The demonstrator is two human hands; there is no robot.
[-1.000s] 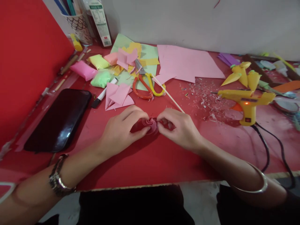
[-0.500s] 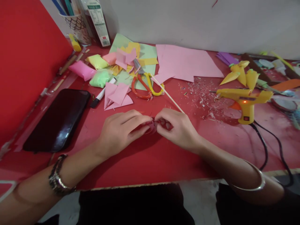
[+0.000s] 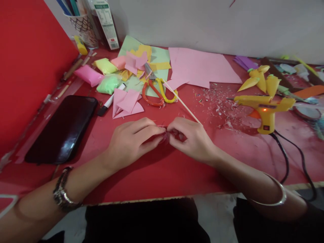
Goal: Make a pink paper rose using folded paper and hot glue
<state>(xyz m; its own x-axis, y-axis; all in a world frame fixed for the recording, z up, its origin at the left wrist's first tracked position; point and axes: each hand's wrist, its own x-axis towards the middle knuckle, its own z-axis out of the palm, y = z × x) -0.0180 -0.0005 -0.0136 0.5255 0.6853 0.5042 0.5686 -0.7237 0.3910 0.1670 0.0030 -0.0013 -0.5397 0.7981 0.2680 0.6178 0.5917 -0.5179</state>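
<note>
Between my fingertips, over the red table (image 3: 162, 182), is a small pinkish-purple piece (image 3: 164, 137), mostly hidden and too blurred to name. My left hand (image 3: 135, 136) pinches it from the left, thumb and forefinger together. From the other side my right hand (image 3: 191, 136) grips its right edge with fingers curled in. A thin wooden stick (image 3: 186, 107) runs from the scissors (image 3: 159, 91) down to my right hand's knuckles; whether it touches them I cannot tell. Folded pink paper pieces (image 3: 128, 103) lie just beyond my left hand.
A yellow glue gun (image 3: 265, 108) with a lit orange light and black cord lies at right, near yellow paper cones (image 3: 262, 81). A black phone (image 3: 62, 130) lies left. Behind are pink paper (image 3: 199, 65), clay packets (image 3: 88, 76), a marker (image 3: 111, 100) and a pen cup (image 3: 84, 30).
Both hands stay in nearly the same place. The fingers shift slightly around the small piece, and less of it shows between them now.
</note>
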